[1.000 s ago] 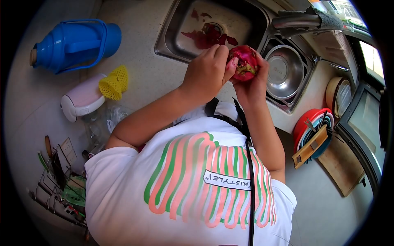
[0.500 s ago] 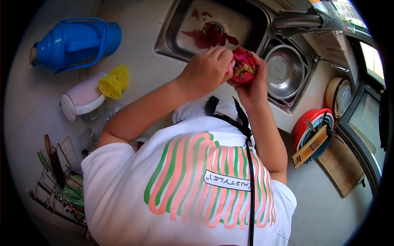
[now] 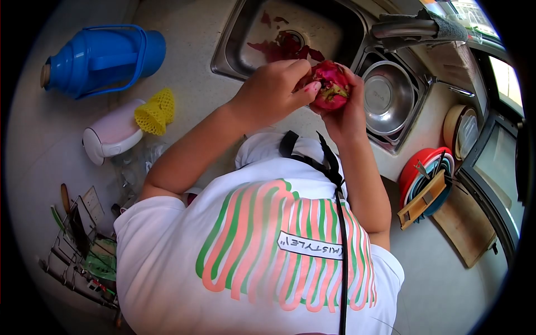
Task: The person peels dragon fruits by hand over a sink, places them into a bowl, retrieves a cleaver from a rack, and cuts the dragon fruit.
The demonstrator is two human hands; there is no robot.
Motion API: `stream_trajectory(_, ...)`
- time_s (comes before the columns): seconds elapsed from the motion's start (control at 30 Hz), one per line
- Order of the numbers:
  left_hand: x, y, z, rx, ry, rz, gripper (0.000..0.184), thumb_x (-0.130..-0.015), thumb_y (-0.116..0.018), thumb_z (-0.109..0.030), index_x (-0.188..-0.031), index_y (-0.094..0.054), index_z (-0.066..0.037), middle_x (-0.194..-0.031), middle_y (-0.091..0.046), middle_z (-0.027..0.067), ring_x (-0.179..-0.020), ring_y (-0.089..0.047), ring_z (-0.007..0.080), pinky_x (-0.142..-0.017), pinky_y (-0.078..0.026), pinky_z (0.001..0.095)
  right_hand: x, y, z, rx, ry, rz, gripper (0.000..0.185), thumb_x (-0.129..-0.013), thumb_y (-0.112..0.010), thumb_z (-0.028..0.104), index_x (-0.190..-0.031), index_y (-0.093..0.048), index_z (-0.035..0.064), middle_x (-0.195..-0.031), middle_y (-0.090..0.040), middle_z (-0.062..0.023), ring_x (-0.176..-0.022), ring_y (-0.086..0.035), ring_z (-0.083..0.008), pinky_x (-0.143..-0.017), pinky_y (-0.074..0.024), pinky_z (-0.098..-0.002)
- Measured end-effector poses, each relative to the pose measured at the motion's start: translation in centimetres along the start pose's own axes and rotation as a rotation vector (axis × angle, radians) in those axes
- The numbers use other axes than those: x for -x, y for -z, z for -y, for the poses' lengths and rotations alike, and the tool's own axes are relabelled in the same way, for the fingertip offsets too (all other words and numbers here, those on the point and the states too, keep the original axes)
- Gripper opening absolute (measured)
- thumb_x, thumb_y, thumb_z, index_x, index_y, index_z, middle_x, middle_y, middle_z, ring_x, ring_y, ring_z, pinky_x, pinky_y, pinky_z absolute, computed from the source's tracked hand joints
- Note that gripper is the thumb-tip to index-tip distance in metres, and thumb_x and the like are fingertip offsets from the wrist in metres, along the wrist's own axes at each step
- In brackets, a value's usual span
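A red dragon fruit (image 3: 333, 96) with greenish scales is cupped in my right hand (image 3: 353, 109), whose fingers wrap its far side. My left hand (image 3: 282, 89) is closed against the fruit's left side, pinching the peel, with thumb and fingers close together. The left thumb has a pink stain near its tip. Part of the left fingers is hidden behind the thumb and the fruit. Beyond my hands, dark red pieces of peel (image 3: 282, 47) lie around the drain in the steel sink (image 3: 329, 50).
A steel bowl (image 3: 385, 95) sits in the smaller basin at right. On the left are a blue thermos (image 3: 106, 58), a pinkish-white appliance (image 3: 114, 131) and yellow foam netting (image 3: 156, 111). Stacked basins (image 3: 416, 167) and a cutting board (image 3: 463, 226) stand at right, below the window.
My left hand has turned and drawn slightly left, with the thumb now more visible. The dragon fruit has tilted and shifted a little in my right hand.
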State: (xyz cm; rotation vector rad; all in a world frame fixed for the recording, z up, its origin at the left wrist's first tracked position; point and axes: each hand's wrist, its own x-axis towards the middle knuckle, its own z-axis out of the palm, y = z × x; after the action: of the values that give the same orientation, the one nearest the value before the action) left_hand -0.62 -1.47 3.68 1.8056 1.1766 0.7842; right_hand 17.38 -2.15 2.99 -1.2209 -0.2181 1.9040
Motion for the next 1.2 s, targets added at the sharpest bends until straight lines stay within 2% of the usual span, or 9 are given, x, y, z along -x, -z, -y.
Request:
stream_trajectory(0.1, 0.2, 0.7, -0.5, -0.064, 0.058, 0.072, 0.026, -0.090, -0.063, -0.021, -0.085, -0.053, 0.002, -0.074, -0.057, 0.0196, -0.066, -0.057, 0.0375, -0.059, -0.044, 0.0431, 0.1, -0.4, 0.4, 0.096, 0.103, -0.031, 0.036, -0.095, -0.052, 0.036, -0.117, -0.052, 0.0083, -0.102, -0.064, -0.0098, -0.077, -0.063, -0.0193, -0.050, -0.0474, -0.0331)
stream_trajectory(0.2, 0.2, 0.9, -0.8, -0.061, 0.082, 0.095, 0.025, -0.089, -0.063, -0.019, -0.082, -0.053, 0.002, -0.072, -0.056, 0.0189, -0.064, -0.056, 0.0361, -0.058, -0.044, 0.0422, -0.2, 0.0, 0.2, 0.132, 0.142, -0.035, 0.035, -0.094, -0.053, 0.033, -0.118, -0.050, 0.0073, -0.102, -0.063, -0.0114, -0.077, -0.063, -0.0195, -0.050, -0.0472, -0.0333)
stream_trajectory(0.4, 0.8, -0.5, -0.2, 0.103, -0.085, -0.087, 0.023, -0.088, -0.062, -0.014, -0.077, -0.050, 0.001, -0.067, -0.050, 0.0138, -0.058, -0.049, 0.0279, -0.054, -0.040, 0.0372, 1.2, -1.3, 0.9, -0.032, -0.056, -0.017, 0.036, -0.094, -0.054, 0.037, -0.118, -0.052, 0.0097, -0.100, -0.064, -0.0074, -0.079, -0.063, -0.0194, -0.050, -0.0448, -0.0321)
stream_trajectory(0.53, 0.9, -0.6, 0.0, 0.123, -0.150, -0.148, 0.021, -0.088, -0.060, -0.011, -0.075, -0.047, 0.001, -0.066, -0.047, 0.0115, -0.057, -0.046, 0.0234, -0.053, -0.038, 0.0351, 1.6, -1.4, 0.6, -0.071, -0.171, -0.013, 0.039, -0.093, -0.052, 0.048, -0.112, -0.061, 0.0157, -0.102, -0.067, -0.0019, -0.084, -0.063, -0.0154, -0.052, -0.0450, -0.0296)
stream_trajectory(0.83, 1.3, -0.8, -0.7, 0.239, -0.156, -0.243, 0.018, -0.088, -0.057, -0.003, -0.076, -0.044, 0.000, -0.069, -0.045, 0.0085, -0.059, -0.041, 0.0167, -0.054, -0.037, 0.0301, 2.0, -2.7, 0.9, -0.163, -0.199, 0.008, 0.040, -0.094, -0.049, 0.050, -0.108, -0.061, 0.0146, -0.096, -0.068, -0.0028, -0.076, -0.063, -0.0150, -0.045, -0.0407, -0.0276)
stream_trajectory(0.93, 1.3, -1.0, -0.6, 0.270, -0.168, -0.268, 0.017, -0.088, -0.056, -0.001, -0.077, -0.044, 0.000, -0.070, -0.046, 0.0074, -0.060, -0.041, 0.0148, -0.054, -0.038, 0.0287, 1.3, -1.1, 0.6, -0.183, -0.230, 0.200, 0.040, -0.090, -0.055, 0.050, -0.111, -0.060, 0.0167, -0.101, -0.066, -0.0008, -0.088, -0.063, -0.0164, -0.063, -0.0454, -0.0316)
stream_trajectory(1.03, 1.3, -1.3, -0.6, 0.297, -0.164, -0.304, 0.017, -0.089, -0.055, -0.001, -0.077, -0.043, 0.000, -0.071, -0.046, 0.0062, -0.060, -0.041, 0.0131, -0.055, -0.038, 0.0279, 1.7, -2.5, 0.3, -0.237, -0.189, 0.050, 0.043, -0.095, -0.047, 0.050, -0.113, -0.061, 0.0142, -0.098, -0.068, -0.0027, -0.077, -0.062, -0.0160, -0.043, -0.0383, -0.0267)
stream_trajectory(1.13, 1.2, -1.7, -0.4, 0.325, -0.160, -0.336, 0.016, -0.089, -0.054, 0.000, -0.077, -0.043, -0.001, -0.071, -0.046, 0.0052, -0.061, -0.040, 0.0119, -0.055, -0.037, 0.0271, 1.2, -1.6, -0.1, -0.248, -0.180, 0.156, 0.043, -0.089, -0.056, 0.053, -0.112, -0.060, 0.0170, -0.101, -0.066, -0.0011, -0.089, -0.063, -0.0163, -0.065, -0.0462, -0.0331)
stream_trajectory(1.2, 1.0, -1.9, -0.3, 0.354, -0.161, -0.354, 0.015, -0.089, -0.052, 0.001, -0.077, -0.043, -0.001, -0.072, -0.046, 0.0048, -0.062, -0.040, 0.0114, -0.055, -0.036, 0.0264, 1.4, -2.1, 0.0, -0.271, -0.180, 0.132, 0.043, -0.090, -0.055, 0.054, -0.112, -0.059, 0.0166, -0.101, -0.066, -0.0013, -0.088, -0.062, -0.0161, -0.063, -0.0455, -0.0321)
